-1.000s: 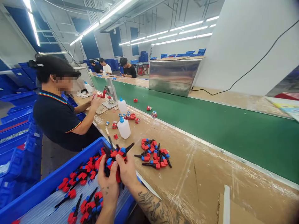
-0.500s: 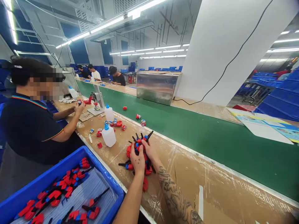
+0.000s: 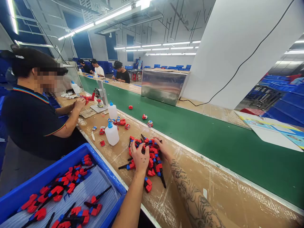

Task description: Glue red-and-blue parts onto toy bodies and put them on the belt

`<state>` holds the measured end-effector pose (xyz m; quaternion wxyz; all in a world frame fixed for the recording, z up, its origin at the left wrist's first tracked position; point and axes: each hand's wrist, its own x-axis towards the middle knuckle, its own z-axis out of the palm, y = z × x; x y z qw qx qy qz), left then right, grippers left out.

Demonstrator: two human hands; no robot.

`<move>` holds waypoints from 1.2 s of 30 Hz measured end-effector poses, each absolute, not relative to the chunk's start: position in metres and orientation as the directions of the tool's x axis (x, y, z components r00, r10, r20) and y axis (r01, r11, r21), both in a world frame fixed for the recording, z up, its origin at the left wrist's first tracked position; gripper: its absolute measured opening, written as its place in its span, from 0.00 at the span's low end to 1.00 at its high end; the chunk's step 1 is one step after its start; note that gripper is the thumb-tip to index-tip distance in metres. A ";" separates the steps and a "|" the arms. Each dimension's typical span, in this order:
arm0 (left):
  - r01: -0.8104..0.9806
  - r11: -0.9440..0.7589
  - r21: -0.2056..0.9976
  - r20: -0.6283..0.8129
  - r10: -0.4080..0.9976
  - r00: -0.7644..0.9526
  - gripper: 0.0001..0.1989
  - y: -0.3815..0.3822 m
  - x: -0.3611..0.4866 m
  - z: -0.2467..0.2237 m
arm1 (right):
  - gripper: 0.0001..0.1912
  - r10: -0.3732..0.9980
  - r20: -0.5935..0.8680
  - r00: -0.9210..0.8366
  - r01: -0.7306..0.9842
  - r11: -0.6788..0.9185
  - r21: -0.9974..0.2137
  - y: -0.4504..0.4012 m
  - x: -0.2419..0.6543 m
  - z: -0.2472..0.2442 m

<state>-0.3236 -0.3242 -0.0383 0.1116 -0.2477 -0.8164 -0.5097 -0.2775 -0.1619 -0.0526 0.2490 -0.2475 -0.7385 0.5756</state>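
A heap of small red and blue plastic parts with black rods lies on the brown worktop. Over the near left side of the heap rests my left hand, its fingers spread and bent across the parts. My right hand curves along the heap's far right side with its fingers apart, touching the edge parts. Neither hand is closed round a part. One red and blue piece lies at the heap's near edge. Some parts are hidden beneath my fingers.
To the lower left, a blue bin holds more such parts on a pale liner. Two white bottles stand beside small red pieces. A green conveyor belt runs along the worktop. A co-worker sits left near a small press.
My hands have moved apart from around the bundle, and the parts have spread into a wider heap on the worktop. The co-worker's hands have lowered.
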 end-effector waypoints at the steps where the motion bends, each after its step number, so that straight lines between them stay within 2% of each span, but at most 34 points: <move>1: 0.536 0.365 0.761 0.437 0.321 -0.840 0.16 -0.337 -0.323 -0.037 | 0.29 0.657 0.085 -0.750 0.104 0.244 -0.964 -0.158 -0.275 -0.052; 3: 0.586 0.401 0.704 0.401 0.457 -0.794 0.24 -0.370 -0.317 -0.039 | 0.28 0.661 0.100 -0.744 0.152 0.313 -0.937 -0.150 -0.268 -0.049; 6: 0.665 0.465 0.585 0.189 0.719 -0.669 0.49 -0.413 -0.305 -0.052 | 0.26 0.643 0.136 -0.754 0.210 0.431 -0.878 -0.146 -0.258 -0.046; 8: 0.683 0.489 0.543 0.080 0.780 -0.621 0.60 -0.425 -0.298 -0.062 | 0.24 0.601 0.152 -0.785 0.233 0.513 -0.826 -0.149 -0.252 -0.045; 10: 0.682 0.510 0.524 0.064 0.775 -0.629 0.60 -0.419 -0.294 -0.067 | 0.22 0.543 0.158 -0.825 0.239 0.588 -0.773 -0.157 -0.248 -0.043; 15: 0.654 0.526 0.543 0.048 0.759 -0.650 0.49 -0.393 -0.289 -0.051 | 0.24 0.477 0.231 -0.848 0.214 0.706 -0.675 -0.197 -0.253 -0.013; 18: 0.677 0.473 0.564 0.113 0.768 -0.630 0.46 -0.431 -0.298 -0.039 | 0.25 0.337 0.313 -0.888 0.052 0.750 -0.660 -0.245 -0.265 0.017; 21: 0.592 0.621 0.513 0.072 0.657 -0.751 0.34 -0.533 -0.323 -0.032 | 0.21 0.077 0.281 -0.957 -0.164 0.653 -0.739 -0.317 -0.281 0.028; 22: 0.472 0.753 0.459 -0.024 0.541 -0.841 0.31 -0.577 -0.334 -0.032 | 0.20 -0.015 0.223 -0.975 -0.187 0.604 -0.775 -0.344 -0.287 0.024; 24: 0.245 0.901 0.357 -0.128 0.307 -0.943 0.29 -0.673 -0.355 -0.033 | 0.21 -0.149 0.041 -0.988 -0.123 0.599 -0.791 -0.397 -0.302 0.004; 27: -0.124 0.974 0.189 -0.243 -0.075 -0.967 0.36 -0.804 -0.368 -0.043 | 0.29 -0.173 -0.209 -0.962 0.017 0.730 -0.683 -0.460 -0.329 -0.043; 29: -0.290 0.949 0.127 -0.299 -0.242 -0.923 0.41 -0.864 -0.362 -0.055 | 0.34 -0.151 -0.295 -0.943 0.079 0.763 -0.641 -0.485 -0.346 -0.072; 31: -0.370 0.920 0.126 -0.339 -0.311 -0.888 0.46 -0.900 -0.350 -0.069 | 0.37 -0.175 -0.371 -0.912 0.117 0.756 -0.644 -0.497 -0.360 -0.093; 33: -0.398 0.901 0.170 -0.363 -0.318 -0.876 0.50 -0.916 -0.341 -0.081 | 0.40 -0.215 -0.451 -0.866 0.156 0.740 -0.654 -0.500 -0.371 -0.106; 36: -0.392 0.874 0.286 -0.391 -0.267 -0.881 0.48 -0.921 -0.338 -0.092 | 0.40 -0.269 -0.527 -0.806 0.225 0.685 -0.693 -0.503 -0.378 -0.113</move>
